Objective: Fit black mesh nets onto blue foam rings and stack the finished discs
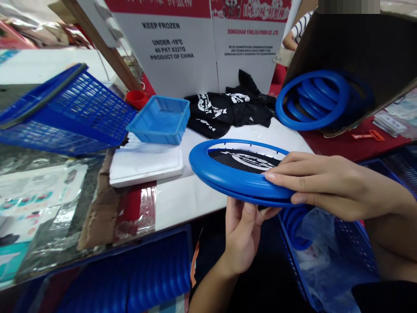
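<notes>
In front of me is a round blue plastic ring [208, 170] with black, white-printed fabric [247, 160] across its middle, held tilted above the table. Along the fabric's far edge a gap shows, with small pegs on the rim. My left hand [241, 237] holds the ring from below, fingers against its underside. At the right side, my right hand [329, 182] is closed over the rim, with fingers lying on top. A narrow slit runs between the ring's upper and lower parts at the near edge.
Black printed fabric pieces [224, 108] lie behind the ring, near a blue tray [159, 117] on white foam [146, 163]. A cardboard box [352, 48] holds several blue rings [312, 100]. Blue baskets [71, 108] stand left and below. Another person's striped sleeve [301, 28] shows behind.
</notes>
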Demonstrator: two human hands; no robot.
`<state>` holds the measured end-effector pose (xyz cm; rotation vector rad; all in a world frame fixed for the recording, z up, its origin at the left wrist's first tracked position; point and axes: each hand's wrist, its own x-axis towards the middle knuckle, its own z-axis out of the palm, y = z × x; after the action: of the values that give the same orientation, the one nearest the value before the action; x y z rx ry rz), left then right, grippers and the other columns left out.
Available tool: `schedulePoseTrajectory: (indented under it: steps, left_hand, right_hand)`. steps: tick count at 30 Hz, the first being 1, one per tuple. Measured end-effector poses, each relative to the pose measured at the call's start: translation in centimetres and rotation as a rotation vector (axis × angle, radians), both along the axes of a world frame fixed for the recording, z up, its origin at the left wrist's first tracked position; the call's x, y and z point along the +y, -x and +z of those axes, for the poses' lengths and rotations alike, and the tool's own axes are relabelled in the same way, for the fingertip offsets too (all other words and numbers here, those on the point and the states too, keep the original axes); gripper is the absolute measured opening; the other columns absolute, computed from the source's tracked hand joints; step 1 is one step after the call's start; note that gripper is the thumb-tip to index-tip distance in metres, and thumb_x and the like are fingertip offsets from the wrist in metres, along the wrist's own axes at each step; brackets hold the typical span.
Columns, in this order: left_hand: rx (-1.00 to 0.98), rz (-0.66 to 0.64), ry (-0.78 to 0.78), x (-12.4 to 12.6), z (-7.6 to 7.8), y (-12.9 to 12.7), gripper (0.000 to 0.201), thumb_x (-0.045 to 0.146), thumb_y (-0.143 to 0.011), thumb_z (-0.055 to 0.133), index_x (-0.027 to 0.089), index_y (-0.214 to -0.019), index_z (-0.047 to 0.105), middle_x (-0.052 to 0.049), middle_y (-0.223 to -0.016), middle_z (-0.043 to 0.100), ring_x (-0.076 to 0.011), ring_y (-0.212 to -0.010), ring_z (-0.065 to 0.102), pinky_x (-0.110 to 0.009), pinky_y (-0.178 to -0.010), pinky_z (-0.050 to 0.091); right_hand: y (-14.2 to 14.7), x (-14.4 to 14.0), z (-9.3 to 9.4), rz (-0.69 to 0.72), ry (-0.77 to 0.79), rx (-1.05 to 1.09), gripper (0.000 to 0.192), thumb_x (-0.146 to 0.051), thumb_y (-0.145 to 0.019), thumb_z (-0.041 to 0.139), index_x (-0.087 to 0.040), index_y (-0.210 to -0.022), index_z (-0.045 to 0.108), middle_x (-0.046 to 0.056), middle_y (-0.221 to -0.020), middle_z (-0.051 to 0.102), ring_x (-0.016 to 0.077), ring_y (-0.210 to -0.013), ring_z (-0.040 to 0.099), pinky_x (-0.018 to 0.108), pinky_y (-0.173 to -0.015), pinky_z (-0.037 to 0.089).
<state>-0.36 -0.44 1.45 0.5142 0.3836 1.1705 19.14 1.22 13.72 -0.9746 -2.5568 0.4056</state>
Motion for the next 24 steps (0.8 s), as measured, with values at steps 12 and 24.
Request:
schedulePoseTrajectory:
  steps: [12, 24]
  left_hand:
    - [0.017, 0.007, 0.021, -0.2, -0.5, 0.0, 0.05, 0.051, -0.098, 0.075, 0.038, -0.145, 0.062, -0.007, -0.143, 0.07, -0.0255, -0.114, 0.076, -0.042, -0.09, 0.068]
    - [-0.022, -0.089, 0.107, -0.5, -1.1, 0.5, 0.05, 0.05, -0.098, 0.074, 0.036, -0.144, 0.063, -0.009, -0.142, 0.071, -0.0288, -0.12, 0.073, -0.048, -0.094, 0.066]
  right_hand:
    - [0.4, -0.2, -0.6, -0.001, 0.017, 0.023, 0.051, -0.022, -0.109, 0.055, -0.022, -0.16, 0.05, 0.009, -0.14, 0.07, 0.0229, -0.125, 0.067, 0.039, -0.108, 0.06]
    - [0.7, -1.3, -1.5, -0.02, -0.057, -0.084, 0.05, -0.019, -0.108, 0.054, -0.017, -0.158, 0.051, 0.013, -0.141, 0.068, 0.0256, -0.127, 0.064, 0.042, -0.105, 0.06]
